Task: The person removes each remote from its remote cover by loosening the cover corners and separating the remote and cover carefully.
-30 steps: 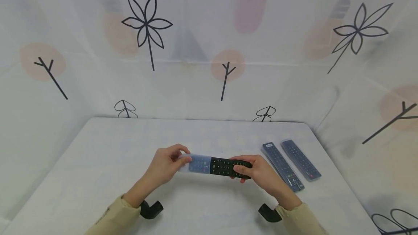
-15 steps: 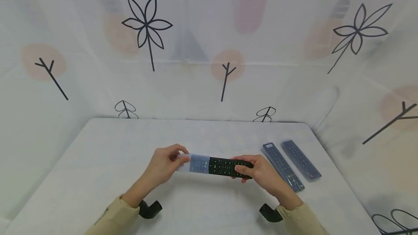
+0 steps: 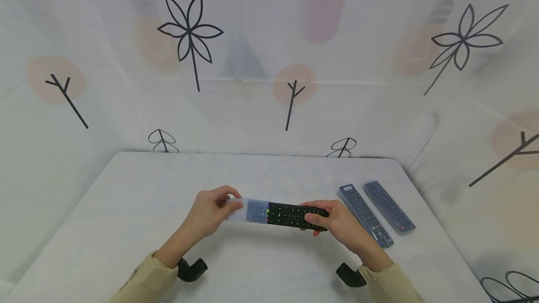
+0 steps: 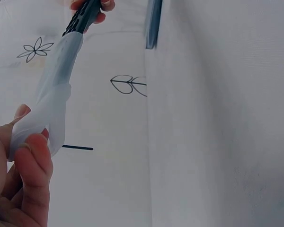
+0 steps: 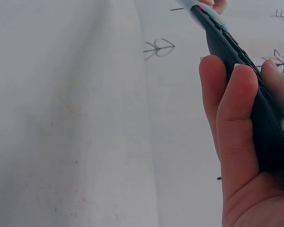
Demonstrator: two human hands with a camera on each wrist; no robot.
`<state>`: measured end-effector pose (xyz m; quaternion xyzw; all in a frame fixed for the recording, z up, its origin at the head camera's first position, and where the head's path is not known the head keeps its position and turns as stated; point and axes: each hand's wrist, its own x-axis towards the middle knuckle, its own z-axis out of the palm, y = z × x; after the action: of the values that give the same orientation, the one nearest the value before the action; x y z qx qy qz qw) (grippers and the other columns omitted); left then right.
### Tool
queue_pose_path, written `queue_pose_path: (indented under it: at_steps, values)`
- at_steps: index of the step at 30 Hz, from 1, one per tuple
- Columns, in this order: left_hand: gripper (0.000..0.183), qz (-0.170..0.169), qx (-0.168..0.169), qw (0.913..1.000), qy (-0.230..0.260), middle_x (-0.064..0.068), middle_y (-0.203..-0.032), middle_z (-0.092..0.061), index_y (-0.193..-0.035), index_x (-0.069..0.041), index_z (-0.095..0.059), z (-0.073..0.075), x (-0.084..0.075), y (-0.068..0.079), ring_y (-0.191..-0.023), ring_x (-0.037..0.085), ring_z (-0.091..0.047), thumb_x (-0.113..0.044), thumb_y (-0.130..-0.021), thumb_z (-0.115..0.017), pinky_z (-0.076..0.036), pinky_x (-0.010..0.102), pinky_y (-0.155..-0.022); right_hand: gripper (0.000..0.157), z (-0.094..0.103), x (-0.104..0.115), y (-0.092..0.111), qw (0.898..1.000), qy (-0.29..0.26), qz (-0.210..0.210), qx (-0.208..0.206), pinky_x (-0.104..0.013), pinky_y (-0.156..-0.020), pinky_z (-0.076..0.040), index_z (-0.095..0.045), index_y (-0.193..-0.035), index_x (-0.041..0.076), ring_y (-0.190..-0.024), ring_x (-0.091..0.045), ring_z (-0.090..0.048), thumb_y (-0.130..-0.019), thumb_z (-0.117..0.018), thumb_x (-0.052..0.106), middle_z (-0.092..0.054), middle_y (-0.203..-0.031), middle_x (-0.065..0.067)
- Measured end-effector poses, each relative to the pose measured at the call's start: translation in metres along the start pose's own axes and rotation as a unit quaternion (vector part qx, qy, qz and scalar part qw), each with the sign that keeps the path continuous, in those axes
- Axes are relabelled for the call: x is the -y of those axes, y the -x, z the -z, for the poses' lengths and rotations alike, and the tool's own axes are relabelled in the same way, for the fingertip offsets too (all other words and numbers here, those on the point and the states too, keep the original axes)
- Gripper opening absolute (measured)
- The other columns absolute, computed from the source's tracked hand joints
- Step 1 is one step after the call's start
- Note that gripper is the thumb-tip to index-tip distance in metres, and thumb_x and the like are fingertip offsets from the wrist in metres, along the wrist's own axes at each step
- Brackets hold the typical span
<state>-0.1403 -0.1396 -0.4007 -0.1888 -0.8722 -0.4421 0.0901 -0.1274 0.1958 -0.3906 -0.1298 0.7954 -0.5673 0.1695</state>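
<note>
Between the two hands, above the table, a black remote control (image 3: 290,214) is held level with its left end inside a translucent bluish-white sleeve (image 3: 257,211). My left hand (image 3: 212,212) pinches the loose outer end of the sleeve between thumb and fingers. In the left wrist view the sleeve (image 4: 61,66) hangs slack and creased past the remote's end. My right hand (image 3: 334,221) grips the remote's bare right end, thumb on the buttons. The right wrist view shows its fingers (image 5: 239,109) curled beneath the black body (image 5: 270,137). Part of the remote's right end is hidden by that hand.
Two more remotes in clear covers, a nearer one (image 3: 365,215) and a farther one (image 3: 389,206), lie slantwise at the table's right. The white table (image 3: 126,209) meets a patterned cloth wall behind. Dark curved pieces (image 3: 191,270) stick out at both cuffs.
The sleeve and my left hand have shifted slightly left, and the remote with my right hand slightly right. More of the black remote shows, including coloured buttons at the sleeve's edge.
</note>
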Motion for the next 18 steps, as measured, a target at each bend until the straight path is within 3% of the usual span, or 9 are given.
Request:
queue_pose_path:
  at_steps: [7, 12, 18]
  values:
    - [0.015, 0.002, 0.002, 1.0, -0.003, -0.011, -0.064, -0.054, -0.097, -0.021, -0.072, 0.0009, 0.001, 0.0002, -0.054, 0.007, -0.047, -0.025, -0.085, -0.08, -0.04, 0.024, -0.047, 0.043, 0.0005, -0.0027, 0.0002, 1.0, 0.002, -0.002, -0.009, -0.033, -0.067, -0.055, -0.064, -0.128, -0.002, -0.088, -0.027, -0.067, -0.094, -0.071, 0.023, -0.074, -0.09, -0.012]
    - [0.018, 0.004, -0.011, 0.9999, -0.003, -0.011, -0.064, -0.055, -0.097, -0.02, -0.071, -0.0004, 0.0009, -0.0007, -0.055, 0.008, -0.048, -0.025, -0.083, -0.081, -0.042, 0.025, -0.048, 0.045, 0.0001, -0.002, 0.0002, 1.0, -0.008, -0.005, -0.011, -0.034, -0.069, -0.055, -0.062, -0.129, -0.003, -0.088, -0.033, -0.067, -0.094, -0.07, 0.024, -0.074, -0.091, -0.013]
    - [0.042, 0.048, -0.039, 0.9974, 0.036, -0.009, -0.08, -0.066, -0.113, -0.019, -0.067, -0.0021, -0.0044, 0.0012, -0.067, 0.011, -0.059, -0.024, -0.077, -0.088, -0.052, 0.026, -0.06, 0.047, 0.002, 0.0004, -0.0007, 0.999, -0.031, -0.015, -0.03, -0.034, -0.071, -0.056, -0.057, -0.133, -0.006, -0.092, -0.033, -0.066, -0.096, -0.067, 0.022, -0.073, -0.094, -0.016]
